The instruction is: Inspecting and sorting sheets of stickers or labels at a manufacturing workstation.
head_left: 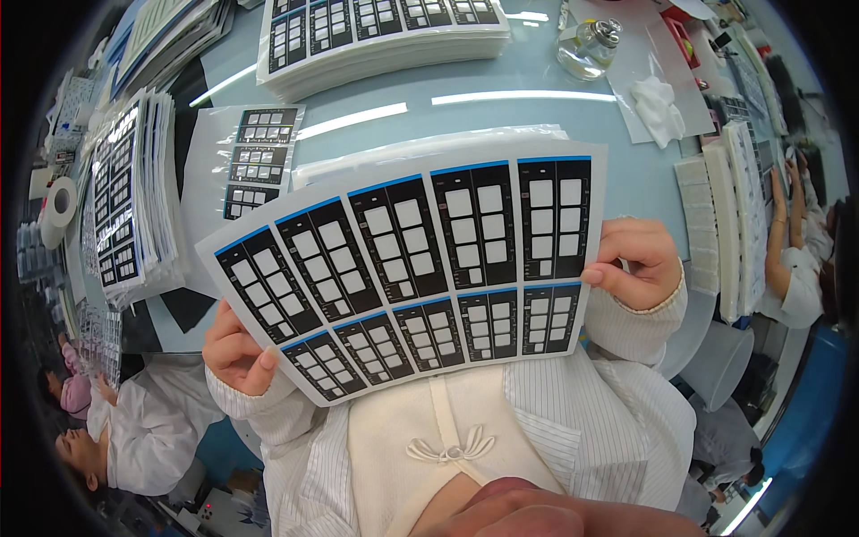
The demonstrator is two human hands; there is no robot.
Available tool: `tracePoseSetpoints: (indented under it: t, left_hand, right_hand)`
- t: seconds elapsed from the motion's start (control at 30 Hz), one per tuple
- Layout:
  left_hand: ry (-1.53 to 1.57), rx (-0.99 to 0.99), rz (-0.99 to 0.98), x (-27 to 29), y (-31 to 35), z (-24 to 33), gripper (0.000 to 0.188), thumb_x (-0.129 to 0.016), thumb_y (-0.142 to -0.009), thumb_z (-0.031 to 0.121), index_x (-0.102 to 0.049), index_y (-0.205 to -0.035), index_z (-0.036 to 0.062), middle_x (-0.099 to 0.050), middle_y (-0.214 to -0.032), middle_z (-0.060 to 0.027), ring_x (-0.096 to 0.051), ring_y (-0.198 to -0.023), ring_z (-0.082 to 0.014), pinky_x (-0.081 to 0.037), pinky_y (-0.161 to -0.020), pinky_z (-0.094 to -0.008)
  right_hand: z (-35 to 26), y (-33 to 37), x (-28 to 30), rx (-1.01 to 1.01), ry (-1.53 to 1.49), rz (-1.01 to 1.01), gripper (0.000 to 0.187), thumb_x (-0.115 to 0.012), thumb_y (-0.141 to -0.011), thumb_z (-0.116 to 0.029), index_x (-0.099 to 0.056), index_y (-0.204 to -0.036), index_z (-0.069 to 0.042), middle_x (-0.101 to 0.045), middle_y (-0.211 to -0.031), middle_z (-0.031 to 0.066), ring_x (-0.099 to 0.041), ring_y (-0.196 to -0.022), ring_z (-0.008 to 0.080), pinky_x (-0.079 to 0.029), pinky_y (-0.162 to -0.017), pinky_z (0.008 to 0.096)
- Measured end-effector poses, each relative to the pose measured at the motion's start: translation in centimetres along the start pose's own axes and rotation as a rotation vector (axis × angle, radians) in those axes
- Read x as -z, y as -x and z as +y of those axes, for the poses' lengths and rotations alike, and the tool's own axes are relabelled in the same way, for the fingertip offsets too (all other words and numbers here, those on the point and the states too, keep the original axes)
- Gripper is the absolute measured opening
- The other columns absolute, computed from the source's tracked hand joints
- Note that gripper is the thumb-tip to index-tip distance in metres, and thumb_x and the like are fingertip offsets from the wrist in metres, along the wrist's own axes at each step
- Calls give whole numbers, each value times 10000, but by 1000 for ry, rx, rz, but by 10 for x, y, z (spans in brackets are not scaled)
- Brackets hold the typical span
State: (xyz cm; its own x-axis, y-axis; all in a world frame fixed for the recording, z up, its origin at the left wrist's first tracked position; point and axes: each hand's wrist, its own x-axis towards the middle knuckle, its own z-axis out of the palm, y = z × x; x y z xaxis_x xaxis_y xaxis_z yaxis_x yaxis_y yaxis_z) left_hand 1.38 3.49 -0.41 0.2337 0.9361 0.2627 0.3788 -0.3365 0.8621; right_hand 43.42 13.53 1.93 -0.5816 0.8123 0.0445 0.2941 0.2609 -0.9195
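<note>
A large printed sheet point(420, 295) is stretched between my two hands, tilted up in front of my chest. It carries two rows of black panels with white squares and blue edge strips. My left hand point(240, 351) pinches its left edge near the lower corner, thumb on the front. On the opposite edge my right hand point(637, 266) grips with thumb in front and fingers behind. Behind the sheet, partly hidden, lies a plastic-covered white stack point(429, 148) on the table.
A tall stack of similar sheets point(385, 67) stands at the far side of the pale table point(519, 112). More sheets point(148, 197) are piled at left. A glass bottle point(588, 49) and a crumpled white cloth point(659, 109) lie far right. Other people work on both sides.
</note>
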Motion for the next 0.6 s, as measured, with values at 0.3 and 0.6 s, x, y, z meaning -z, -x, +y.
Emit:
tracePoseSetpoints:
  t: [0.3, 0.6]
  left_hand:
    - [6, 2, 38, 0, 5, -1, 200, -658, -724, 152, -577, -597, 21, -638, -820, -133, -548, -880, -294, -382, -819, -406]
    - [22, 29, 33, -2, 6, -4, 219, -644, -732, 153, -549, -584, 23, -635, -802, -124, -545, -883, -296, -375, -827, -412]
  right_hand:
    - [3, -3, -4, 23, 2, 7, 132, -689, -710, -55, -595, -645, 11, -536, -560, 69, -458, -456, 142, -316, -427, 251]
    - [7, 0, -7, -3, -19, 17, 138, -684, -720, -66, -595, -644, 7, -529, -550, 61, -448, -447, 136, -312, -425, 250]
